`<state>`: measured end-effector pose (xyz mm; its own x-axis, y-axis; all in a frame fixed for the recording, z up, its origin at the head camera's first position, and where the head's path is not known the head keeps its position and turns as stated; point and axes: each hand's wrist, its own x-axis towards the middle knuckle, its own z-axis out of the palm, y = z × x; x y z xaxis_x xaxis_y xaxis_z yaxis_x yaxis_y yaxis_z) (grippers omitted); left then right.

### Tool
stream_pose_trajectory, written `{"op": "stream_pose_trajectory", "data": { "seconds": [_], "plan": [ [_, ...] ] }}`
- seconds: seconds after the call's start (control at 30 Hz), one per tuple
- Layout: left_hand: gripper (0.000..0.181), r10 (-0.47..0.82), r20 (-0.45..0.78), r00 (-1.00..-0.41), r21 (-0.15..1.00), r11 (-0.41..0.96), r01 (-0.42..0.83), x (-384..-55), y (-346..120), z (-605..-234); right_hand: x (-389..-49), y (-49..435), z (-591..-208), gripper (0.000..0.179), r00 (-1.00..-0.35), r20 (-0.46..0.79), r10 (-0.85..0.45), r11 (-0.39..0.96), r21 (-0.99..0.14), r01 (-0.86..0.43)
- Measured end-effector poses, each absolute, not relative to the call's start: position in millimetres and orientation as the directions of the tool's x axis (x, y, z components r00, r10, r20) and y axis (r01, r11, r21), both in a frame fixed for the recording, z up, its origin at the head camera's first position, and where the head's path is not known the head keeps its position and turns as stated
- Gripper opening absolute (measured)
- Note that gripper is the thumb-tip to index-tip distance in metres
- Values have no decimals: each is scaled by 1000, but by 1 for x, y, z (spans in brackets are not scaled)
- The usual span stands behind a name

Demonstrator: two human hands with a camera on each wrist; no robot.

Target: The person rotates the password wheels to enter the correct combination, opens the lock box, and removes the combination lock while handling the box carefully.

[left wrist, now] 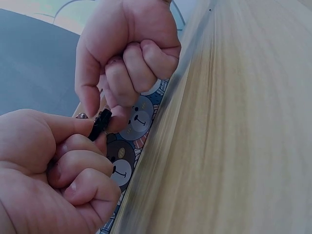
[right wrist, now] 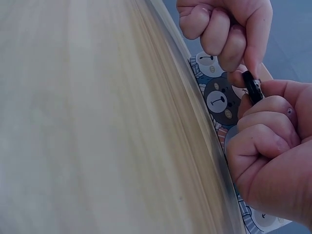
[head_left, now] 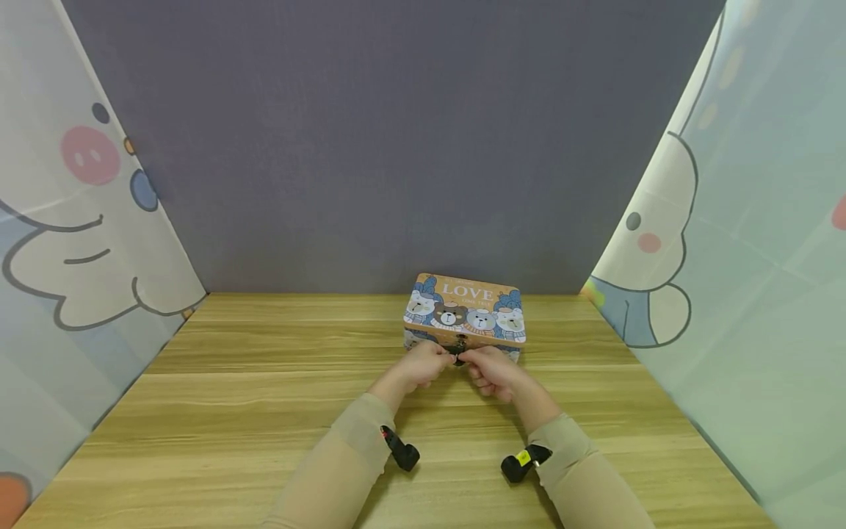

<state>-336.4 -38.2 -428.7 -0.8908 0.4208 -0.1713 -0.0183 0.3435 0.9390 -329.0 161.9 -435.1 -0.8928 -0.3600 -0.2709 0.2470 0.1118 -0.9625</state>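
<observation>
A tin box [head_left: 465, 308] with a lid of cartoon bears and the word LOVE stands closed by the back wall. At the clasp on its front is a small black padlock [head_left: 457, 351]. My left hand [head_left: 423, 365] pinches one end of the padlock between thumb and forefinger, other fingers curled in. From the opposite side my right hand [head_left: 492, 373] pinches the other end the same way. Both wrist views show the black padlock [left wrist: 100, 124] between the fingertips, partly covered by them. Bears on the box front [right wrist: 217, 100] show behind the hands.
The box rests on a wood-grain table [head_left: 264, 411] that meets a dark grey wall [head_left: 330, 147] at the back. Cartoon-printed curtains [head_left: 747, 294] hang along both sides. A small black camera [head_left: 405, 454] is strapped at each sleeve cuff.
</observation>
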Motion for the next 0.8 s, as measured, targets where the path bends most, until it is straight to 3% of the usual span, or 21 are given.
{"op": "stream_pose_trajectory", "data": {
  "seconds": [0.33,0.57,0.8],
  "plan": [
    [30,422,-167,-891,939,343,-14,-340,-38,-433,-328,171,-433,18,-898,-279,-340,102,-960,259],
    [27,422,-176,-889,941,336,-27,-341,-39,-434,-326,179,-431,30,-901,-269,-339,136,-962,236],
    [25,421,-182,-888,943,331,-36,-339,-39,-432,-325,180,-429,32,-898,-278,-342,149,-959,240]
  ]
}}
